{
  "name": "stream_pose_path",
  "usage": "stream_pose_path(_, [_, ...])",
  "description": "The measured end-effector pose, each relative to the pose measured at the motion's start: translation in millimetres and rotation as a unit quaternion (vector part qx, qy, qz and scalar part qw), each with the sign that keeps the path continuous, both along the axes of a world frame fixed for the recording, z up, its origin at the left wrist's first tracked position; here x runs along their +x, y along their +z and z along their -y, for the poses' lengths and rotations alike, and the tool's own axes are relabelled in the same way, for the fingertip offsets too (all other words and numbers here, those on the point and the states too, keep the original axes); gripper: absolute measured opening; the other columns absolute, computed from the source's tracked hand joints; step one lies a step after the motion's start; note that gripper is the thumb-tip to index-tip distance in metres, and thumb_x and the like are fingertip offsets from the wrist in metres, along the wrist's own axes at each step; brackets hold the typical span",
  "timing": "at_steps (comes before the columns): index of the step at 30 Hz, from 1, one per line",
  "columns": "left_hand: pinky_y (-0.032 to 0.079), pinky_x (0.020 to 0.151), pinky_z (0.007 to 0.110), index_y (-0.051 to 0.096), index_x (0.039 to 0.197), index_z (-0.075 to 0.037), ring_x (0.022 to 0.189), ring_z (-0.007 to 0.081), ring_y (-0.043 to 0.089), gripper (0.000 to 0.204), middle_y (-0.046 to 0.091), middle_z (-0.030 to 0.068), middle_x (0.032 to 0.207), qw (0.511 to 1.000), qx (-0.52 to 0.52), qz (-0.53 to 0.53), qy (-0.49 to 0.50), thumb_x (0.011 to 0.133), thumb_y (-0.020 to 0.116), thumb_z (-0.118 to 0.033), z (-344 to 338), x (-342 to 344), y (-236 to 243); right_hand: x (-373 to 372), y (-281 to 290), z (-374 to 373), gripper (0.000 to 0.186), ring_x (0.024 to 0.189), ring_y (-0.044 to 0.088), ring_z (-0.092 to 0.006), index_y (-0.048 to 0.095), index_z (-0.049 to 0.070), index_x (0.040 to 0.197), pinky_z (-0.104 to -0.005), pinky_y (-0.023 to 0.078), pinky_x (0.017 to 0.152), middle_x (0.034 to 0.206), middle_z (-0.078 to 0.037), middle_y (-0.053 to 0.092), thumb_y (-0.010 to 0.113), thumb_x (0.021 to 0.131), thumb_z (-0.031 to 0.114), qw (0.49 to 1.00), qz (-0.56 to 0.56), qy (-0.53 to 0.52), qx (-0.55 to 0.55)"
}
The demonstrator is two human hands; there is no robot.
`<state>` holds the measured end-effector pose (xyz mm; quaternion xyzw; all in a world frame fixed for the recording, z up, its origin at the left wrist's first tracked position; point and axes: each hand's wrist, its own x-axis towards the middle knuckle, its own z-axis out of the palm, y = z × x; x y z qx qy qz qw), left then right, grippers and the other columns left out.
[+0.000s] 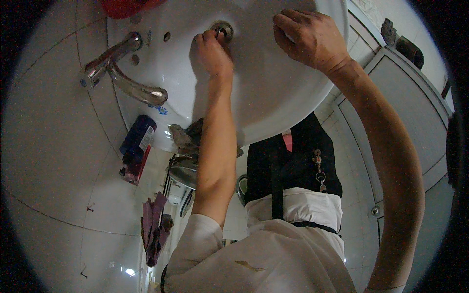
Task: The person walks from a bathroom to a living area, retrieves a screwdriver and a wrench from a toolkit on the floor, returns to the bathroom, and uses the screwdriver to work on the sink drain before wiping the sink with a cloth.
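Note:
A white ceramic washbasin (266, 97) fills the upper middle of the head view. My left hand (213, 52) reaches down to its bottom, fingers closed on the round metal drain fitting (225, 29). The fingertips partly cover that fitting, so its exact part in my grip is hard to make out. Over the right side of the bowl, my right hand (312, 41) hangs with fingers curled in. Nothing shows in it. To the left, a chrome faucet (139, 90) rises from the basin's rim, its spout pointing toward me.
Something red (129, 6) sits at the far left rim. A blue bottle (138, 134) and a red bottle (135, 166) stand by the tiled wall. Dark grey cloth (183, 139) lies at the near rim; a purple cloth (154, 224) hangs lower left. A grey door (395, 112) is at right.

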<state>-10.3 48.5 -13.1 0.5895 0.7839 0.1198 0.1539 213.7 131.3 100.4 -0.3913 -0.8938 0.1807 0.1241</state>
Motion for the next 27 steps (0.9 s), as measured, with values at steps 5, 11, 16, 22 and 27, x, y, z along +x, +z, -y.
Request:
stream_pose_path(5, [0.051,0.080,0.051,0.070,0.099,-0.001,0.092,0.0407,0.064,0.022,0.067,0.0206,0.097,1.000,-0.019,-0.016,-0.001,0.098,0.063,-0.022,-1,-1,-1,1,-1,2,0.010,0.075,0.067,-0.0309,0.059,0.009,0.091,-0.0438,0.055,0.064,0.081,-0.008,0.064,0.067,0.087,0.015,1.000,0.022,-0.004,-0.010])
stream_pose_path(11, [0.052,0.080,0.049,0.071,0.098,-0.002,0.092,0.0400,0.066,0.023,0.069,0.0216,0.097,0.999,-0.040,0.024,0.003,0.098,0.064,-0.024,-4,-6,4,1,-2,1,0.011,0.077,0.067,-0.0309,0.059,0.009,0.090,-0.0435,0.055,0.065,0.084,-0.007,0.064,0.068,0.086,0.014,1.000,0.005,0.005,-0.009])
stream_pose_path(16, [0.052,0.078,0.049,0.069,0.093,0.000,0.090,0.0401,0.067,0.021,0.070,0.0231,0.094,0.999,-0.045,0.003,0.020,0.097,0.063,-0.020,-3,-1,0,3,1,0,0.010,0.077,0.067,-0.0308,0.059,0.009,0.090,-0.0435,0.055,0.065,0.084,-0.008,0.064,0.068,0.086,0.014,0.999,0.013,0.003,-0.029])
stream_pose_path(22, [0.050,0.074,0.050,0.067,0.088,0.000,0.085,0.0386,0.066,0.012,0.068,0.0214,0.088,0.996,0.058,-0.013,0.071,0.089,0.065,-0.012,3,15,-14,3,2,1,0.010,0.078,0.067,-0.0311,0.059,0.009,0.091,-0.0439,0.055,0.065,0.084,-0.008,0.064,0.067,0.086,0.013,1.000,0.001,-0.004,-0.009])
stream_pose_path(27, [0.049,0.074,0.049,0.066,0.088,-0.001,0.086,0.0383,0.064,0.011,0.066,0.0200,0.086,0.929,0.126,0.247,0.244,0.089,0.064,-0.012,3,10,-34,-3,2,-1,0.010,0.078,0.067,-0.0312,0.059,0.009,0.091,-0.0441,0.055,0.064,0.085,-0.009,0.064,0.067,0.087,0.014,1.000,-0.009,0.002,-0.020])
